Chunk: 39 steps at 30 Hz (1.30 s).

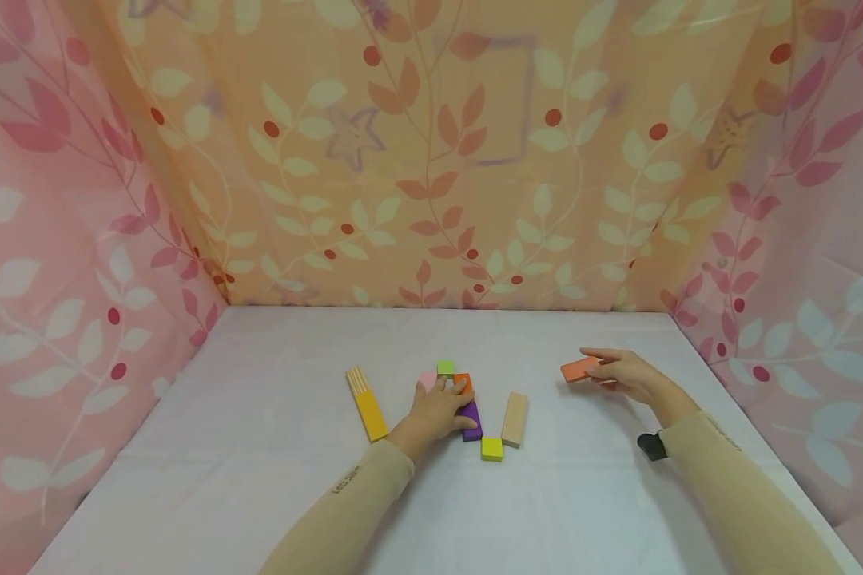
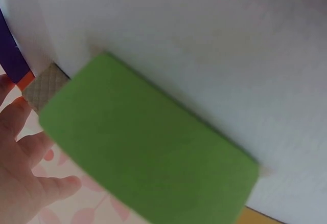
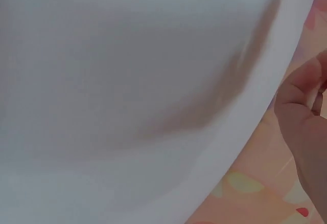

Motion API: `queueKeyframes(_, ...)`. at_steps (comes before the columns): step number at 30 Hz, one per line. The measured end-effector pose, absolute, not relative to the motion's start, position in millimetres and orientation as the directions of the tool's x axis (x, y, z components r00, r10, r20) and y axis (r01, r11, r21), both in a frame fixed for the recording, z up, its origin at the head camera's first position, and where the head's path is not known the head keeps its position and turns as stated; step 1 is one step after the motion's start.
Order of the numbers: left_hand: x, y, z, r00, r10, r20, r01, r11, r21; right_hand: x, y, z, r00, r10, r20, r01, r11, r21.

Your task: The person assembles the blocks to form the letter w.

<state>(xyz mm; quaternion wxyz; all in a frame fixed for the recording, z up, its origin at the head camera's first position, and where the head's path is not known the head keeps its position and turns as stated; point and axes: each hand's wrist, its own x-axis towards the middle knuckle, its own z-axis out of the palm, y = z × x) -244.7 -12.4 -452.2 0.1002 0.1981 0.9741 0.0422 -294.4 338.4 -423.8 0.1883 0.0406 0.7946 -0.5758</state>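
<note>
My left hand (image 1: 435,411) rests with fingers spread over a group of blocks, its fingertips on an orange block (image 1: 463,382) and its thumb on a purple block (image 1: 471,423). A pink block (image 1: 427,378) and a light green block (image 1: 445,368) lie by its fingertips. In the left wrist view, a large green block (image 2: 153,142) and a tan textured block (image 2: 46,88) sit beside the fingers; the head view hides both. At the right, my right hand (image 1: 629,375) pinches a salmon-orange block (image 1: 578,370) above the table. That block is out of sight in the right wrist view.
A yellow piece (image 1: 370,411) with pale stripes at one end lies left of the left hand. A plain wooden block (image 1: 515,419) and a small yellow block (image 1: 492,449) lie between the hands. Floral curtains (image 1: 431,160) enclose the white table (image 1: 273,495).
</note>
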Motion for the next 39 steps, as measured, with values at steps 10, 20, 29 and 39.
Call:
queueKeyframes(10,-245,-13,-452,-0.899,0.399,-0.179,0.38,0.916,0.131,-300,316,-426,-0.923,-0.167,-0.347,0.277,0.339,-0.899)
queueKeyframes(20,-245,-13,-452,-0.898,0.402,-0.179,0.382,0.914,0.136,-310,293,-433,-0.918,-0.154,-0.366,0.298,0.341,-0.891)
queueKeyframes(29,-245,-13,-450,-0.899,0.398,-0.182,0.38,0.916,0.128,-320,274,-439,-0.918,-0.152,-0.366,0.286,0.386,-0.877)
queueKeyframes(39,-246,-11,-450,-0.902,0.389,-0.19,0.371,0.92,0.125,-332,252,-449,-0.916,-0.181,-0.359,0.242,0.464,-0.852)
